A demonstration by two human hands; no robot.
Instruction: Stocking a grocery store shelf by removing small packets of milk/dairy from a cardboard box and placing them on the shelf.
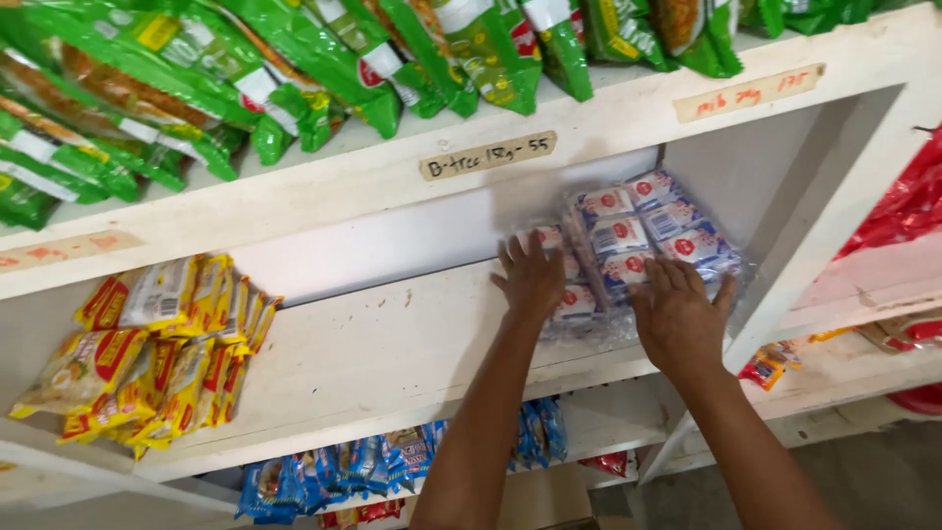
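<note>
Both forearms reach up | left hand [531,278], right hand [679,316] flat, fingers spread on wrapped packets [638,236]

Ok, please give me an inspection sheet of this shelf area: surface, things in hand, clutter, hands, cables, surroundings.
Surface: white wooden shelf, worn paint.
Things in hand: clear-wrapped bundle of blue-and-white packets, at the shelf's right end.
Clutter: yellow packets lying at the left.
Hands: left hand and right hand both flat on the bundle, fingers spread.
Cables: nothing seen.
Surroundings: green packets on the shelf above, blue packets below, red packets at right.
</note>
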